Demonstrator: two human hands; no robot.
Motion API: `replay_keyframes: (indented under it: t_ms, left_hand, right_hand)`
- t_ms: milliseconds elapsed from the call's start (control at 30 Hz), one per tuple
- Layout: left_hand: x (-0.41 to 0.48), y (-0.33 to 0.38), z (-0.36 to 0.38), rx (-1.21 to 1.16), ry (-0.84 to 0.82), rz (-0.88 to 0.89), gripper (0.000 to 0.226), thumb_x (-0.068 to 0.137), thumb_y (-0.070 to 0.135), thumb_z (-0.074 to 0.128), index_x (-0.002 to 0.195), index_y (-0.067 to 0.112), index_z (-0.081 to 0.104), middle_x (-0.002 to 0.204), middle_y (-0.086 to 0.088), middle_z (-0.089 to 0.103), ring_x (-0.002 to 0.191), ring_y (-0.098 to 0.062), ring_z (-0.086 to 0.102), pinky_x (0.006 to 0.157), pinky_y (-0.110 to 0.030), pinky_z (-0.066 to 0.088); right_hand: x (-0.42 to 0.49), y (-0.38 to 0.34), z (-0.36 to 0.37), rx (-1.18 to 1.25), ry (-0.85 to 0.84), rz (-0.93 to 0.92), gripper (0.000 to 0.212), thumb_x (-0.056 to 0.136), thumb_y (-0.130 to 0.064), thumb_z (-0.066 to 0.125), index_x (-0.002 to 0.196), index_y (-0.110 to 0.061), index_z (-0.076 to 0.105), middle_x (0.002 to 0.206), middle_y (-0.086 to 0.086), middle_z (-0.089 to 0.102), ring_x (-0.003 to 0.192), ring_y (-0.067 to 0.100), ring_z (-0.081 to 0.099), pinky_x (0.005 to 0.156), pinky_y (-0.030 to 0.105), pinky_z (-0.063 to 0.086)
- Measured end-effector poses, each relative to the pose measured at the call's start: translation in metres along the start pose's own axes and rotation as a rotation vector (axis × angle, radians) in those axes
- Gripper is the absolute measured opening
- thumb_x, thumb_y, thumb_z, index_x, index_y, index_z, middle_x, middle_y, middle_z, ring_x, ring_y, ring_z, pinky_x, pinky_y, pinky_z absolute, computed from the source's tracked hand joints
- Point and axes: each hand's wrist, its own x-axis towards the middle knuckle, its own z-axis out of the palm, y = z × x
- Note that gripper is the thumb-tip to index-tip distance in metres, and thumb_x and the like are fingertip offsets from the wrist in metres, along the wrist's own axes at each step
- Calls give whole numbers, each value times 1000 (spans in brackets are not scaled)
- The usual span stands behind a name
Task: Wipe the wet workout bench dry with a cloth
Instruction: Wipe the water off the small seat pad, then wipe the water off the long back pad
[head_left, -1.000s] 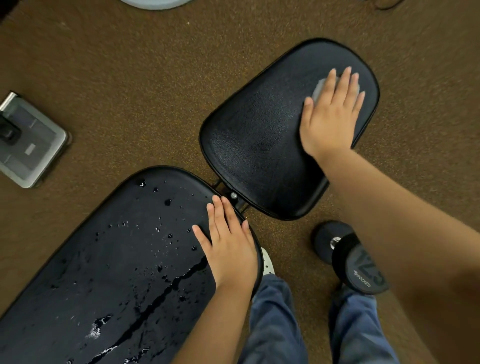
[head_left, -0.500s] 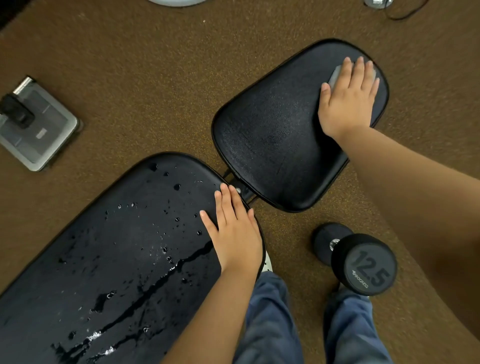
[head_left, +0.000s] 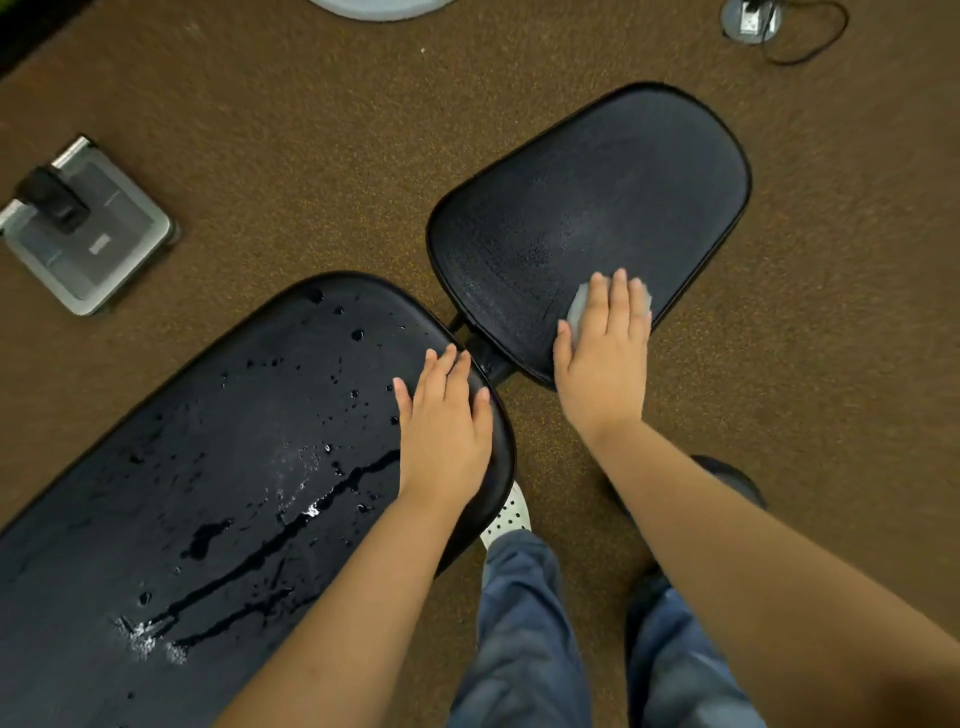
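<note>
The black workout bench has two pads. Its long back pad (head_left: 218, 467) at lower left carries water drops and dark streaks. The smaller seat pad (head_left: 587, 208) at upper right looks mostly matte with a faint damp sheen. My right hand (head_left: 602, 358) lies flat with straight fingers on a small grey cloth (head_left: 577, 305), pressing it onto the near edge of the seat pad. Most of the cloth is hidden under the fingers. My left hand (head_left: 447, 421) rests flat on the near right corner of the back pad and holds nothing.
Brown carpet surrounds the bench. A grey metal floor box (head_left: 88, 228) lies at far left. A round floor outlet with a black cable (head_left: 750, 21) sits at top right. A dark dumbbell (head_left: 727, 478) is partly hidden behind my right forearm. My legs in blue trousers (head_left: 524, 623) stand below.
My right hand has slid the cloth from the far right corner of the seat pad back to its near edge. The left hand has stayed on the back pad.
</note>
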Motion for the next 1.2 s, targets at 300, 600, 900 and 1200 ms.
replay_keyframes:
  t_ms: [300, 600, 900, 1200]
  left_hand:
    - [-63, -22, 0, -364, -41, 145, 47, 101, 29, 41, 147, 20, 33, 151, 12, 30, 141, 4, 13, 109, -3, 5]
    - [-85, -47, -17, -956, 73, -110, 79, 88, 74, 24, 151, 27, 15, 156, 17, 19, 142, 5, 17, 113, -13, 17]
    - [-47, -70, -40, -969, 471, -312, 45, 101, 34, 37, 144, 33, 25, 139, 20, 32, 128, 13, 33, 103, -5, 25]
    - [59, -131, -72, -149, 394, -97, 58, 100, 40, 27, 149, 9, 26, 153, -9, 31, 145, -25, 20, 117, -45, -4]
  right_hand:
    - [-64, -49, -7, 345, -176, -53, 60, 98, -24, 48, 150, -7, 23, 157, 11, 22, 147, 22, 7, 118, 27, 4]
    - [-115, -127, -27, 1136, -661, 150, 45, 103, -33, 34, 147, -28, 33, 143, -16, 43, 128, -12, 38, 106, 11, 31]
    - [-82, -162, -25, 930, -682, -123, 32, 96, -14, 54, 125, -25, 62, 111, -19, 65, 105, -9, 59, 94, 14, 46]
    - [-24, -102, -5, 557, -151, -175, 32, 95, -6, 49, 125, -11, 61, 129, 5, 60, 117, 8, 54, 103, 29, 41]
